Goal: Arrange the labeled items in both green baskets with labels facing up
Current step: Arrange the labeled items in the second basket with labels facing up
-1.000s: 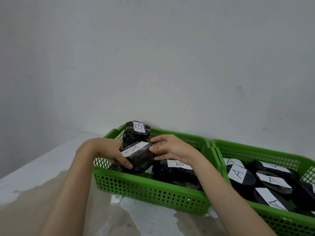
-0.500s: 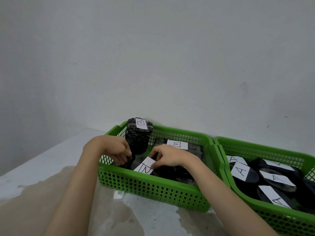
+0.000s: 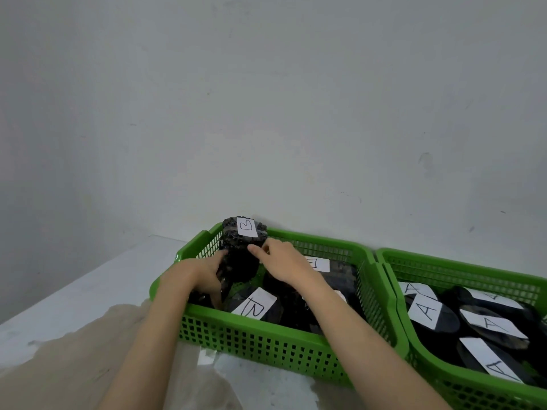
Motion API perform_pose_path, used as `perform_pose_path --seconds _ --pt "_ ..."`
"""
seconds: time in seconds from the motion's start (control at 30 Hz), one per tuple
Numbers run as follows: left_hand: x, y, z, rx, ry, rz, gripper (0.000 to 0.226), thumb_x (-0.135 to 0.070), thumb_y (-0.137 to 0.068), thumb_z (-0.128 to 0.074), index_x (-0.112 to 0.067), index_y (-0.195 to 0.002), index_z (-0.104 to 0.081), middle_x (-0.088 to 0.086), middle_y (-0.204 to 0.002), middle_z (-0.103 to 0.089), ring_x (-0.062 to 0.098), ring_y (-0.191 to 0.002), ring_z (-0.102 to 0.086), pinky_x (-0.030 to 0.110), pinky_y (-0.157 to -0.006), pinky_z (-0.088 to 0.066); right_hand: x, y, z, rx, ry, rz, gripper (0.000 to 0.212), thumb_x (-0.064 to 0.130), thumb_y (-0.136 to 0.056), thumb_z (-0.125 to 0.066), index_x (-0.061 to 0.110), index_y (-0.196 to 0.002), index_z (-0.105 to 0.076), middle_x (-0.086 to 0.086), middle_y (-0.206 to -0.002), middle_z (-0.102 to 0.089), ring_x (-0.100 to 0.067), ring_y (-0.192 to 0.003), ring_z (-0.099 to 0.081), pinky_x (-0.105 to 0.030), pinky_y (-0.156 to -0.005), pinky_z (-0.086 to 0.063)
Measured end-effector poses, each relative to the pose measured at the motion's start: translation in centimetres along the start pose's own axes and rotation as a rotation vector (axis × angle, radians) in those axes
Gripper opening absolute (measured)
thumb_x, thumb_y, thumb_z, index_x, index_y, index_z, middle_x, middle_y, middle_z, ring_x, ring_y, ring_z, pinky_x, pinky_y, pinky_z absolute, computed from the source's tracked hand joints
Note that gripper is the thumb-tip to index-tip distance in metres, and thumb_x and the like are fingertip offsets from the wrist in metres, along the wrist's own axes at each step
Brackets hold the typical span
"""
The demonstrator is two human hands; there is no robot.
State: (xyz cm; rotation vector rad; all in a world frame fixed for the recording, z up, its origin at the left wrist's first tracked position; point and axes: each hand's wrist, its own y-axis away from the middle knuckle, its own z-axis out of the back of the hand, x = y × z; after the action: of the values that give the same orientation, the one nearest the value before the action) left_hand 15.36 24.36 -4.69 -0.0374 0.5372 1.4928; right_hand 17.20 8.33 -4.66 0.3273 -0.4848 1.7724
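Two green baskets stand side by side. The left basket (image 3: 266,347) holds dark rough stones with white paper labels. A tall stone (image 3: 241,255) with a "B" label on top stands upright at its back left corner. My left hand (image 3: 204,276) grips this stone's left side and my right hand (image 3: 281,261) touches its right side with the fingertips. A labelled stone (image 3: 257,304) lies flat near the front with its label up. The right basket (image 3: 461,380) holds several flat dark stones with "A" labels (image 3: 426,309) facing up.
The baskets sit on a white table (image 3: 74,297) against a plain grey wall. A brownish stained patch (image 3: 74,359) covers the table in front of the left basket. Another labelled stone (image 3: 337,270) lies at the back of the left basket.
The stone I held in both hands a second ago now lies flat at the front of the left basket, label up. Both hands have moved back onto the tall "B" stone.
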Motion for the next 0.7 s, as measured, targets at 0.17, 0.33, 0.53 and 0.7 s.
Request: perform_pose_path --seconds 0.17,0.33,0.53,0.7 --pt "1.1 1.0 2.2 -0.261 0.350 -0.222 0.074 -0.008 -0.062 -0.084 -0.015 -0.112 -0.029 0.008 -0.099 -0.053 0.023 -0.083 -0.054 0.034 -0.070 -0.045 0.3 0.5 -0.3 -0.102 -0.330 -0.022 0.066 0.056 -0.093 -0.027 -0.002 -0.105 -0.058 -0.017 -0.097 -0.067 -0.030 -0.094 -0.061 -0.038 -0.084 -0.046" --pt "0.6 1.9 2.7 -0.383 0.456 -0.260 0.059 -0.018 -0.077 -0.074 -0.013 -0.104 -0.021 0.001 -0.078 -0.041 0.011 -0.066 -0.042 0.023 -0.055 -0.036 1.2 0.9 0.1 0.298 -0.889 -0.251 0.063 0.061 -0.090 -0.028 0.010 -0.121 -0.048 -0.011 -0.076 -0.065 -0.018 -0.062 -0.064 -0.023 -0.053 -0.053" --pt "1.1 3.7 3.0 -0.144 0.456 -0.262 0.047 -0.007 -0.080 -0.070 -0.012 -0.108 -0.032 0.002 -0.079 -0.052 0.011 -0.068 -0.046 0.021 -0.060 -0.038 1.4 1.0 -1.4 0.425 -1.003 -0.267 0.027 0.035 -0.094 -0.049 0.012 -0.106 -0.050 -0.007 -0.077 -0.055 -0.017 -0.064 -0.055 -0.028 -0.064 -0.053" --pt "0.7 3.6 3.4 -0.438 0.679 -0.310 0.042 -0.013 -0.074 -0.077 -0.013 -0.088 -0.037 0.006 -0.088 -0.054 0.014 -0.071 -0.045 0.024 -0.059 -0.035 1.1 0.1 -0.9 0.306 -1.027 -0.345 0.043 0.049 -0.090 -0.047 0.008 -0.103 -0.051 -0.009 -0.078 -0.056 -0.019 -0.063 -0.056 -0.025 -0.059 -0.054"
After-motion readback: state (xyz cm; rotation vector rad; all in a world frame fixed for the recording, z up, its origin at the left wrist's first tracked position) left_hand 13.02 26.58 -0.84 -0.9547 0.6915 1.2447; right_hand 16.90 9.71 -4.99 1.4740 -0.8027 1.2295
